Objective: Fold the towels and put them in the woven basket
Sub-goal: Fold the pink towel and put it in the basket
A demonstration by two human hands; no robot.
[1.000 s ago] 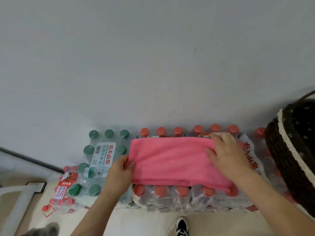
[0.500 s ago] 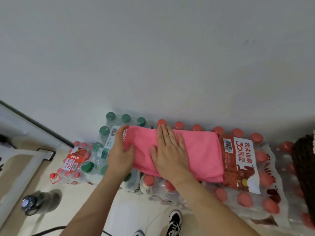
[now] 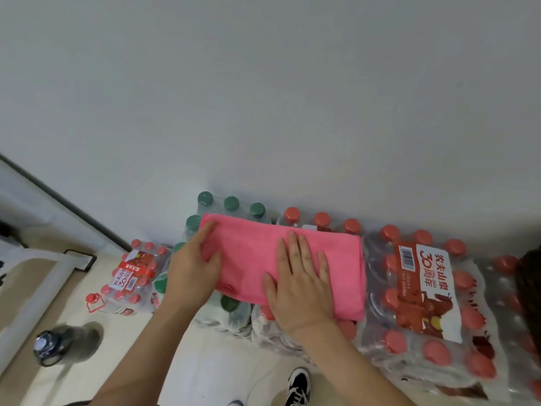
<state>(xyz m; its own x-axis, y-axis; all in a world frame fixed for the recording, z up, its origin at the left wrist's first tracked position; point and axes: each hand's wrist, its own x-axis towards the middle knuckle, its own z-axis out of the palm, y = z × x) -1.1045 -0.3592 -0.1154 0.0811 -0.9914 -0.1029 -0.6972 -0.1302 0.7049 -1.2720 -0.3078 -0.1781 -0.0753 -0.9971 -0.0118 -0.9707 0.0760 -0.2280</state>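
A pink towel (image 3: 251, 253), folded into a long strip, lies across the tops of shrink-wrapped water bottle packs. My left hand (image 3: 193, 265) grips its left end, thumb on top of the cloth and fingers along the edge. My right hand (image 3: 298, 279) lies flat on the towel's middle, fingers spread, palm down. Only a dark sliver of the woven basket (image 3: 530, 276) shows at the right edge of the view.
A pack of red-capped bottles (image 3: 424, 291) with a red and white label sits right of the towel; green-capped bottles (image 3: 231, 203) stand behind its left end. A smaller red-capped pack (image 3: 131, 276) and a dark bottle (image 3: 49, 344) stand on the floor at left. White wall behind.
My right hand slid left from the towel's right end to its middle. The view swung left, so the basket went almost out of sight. My left hand stays on the left end.
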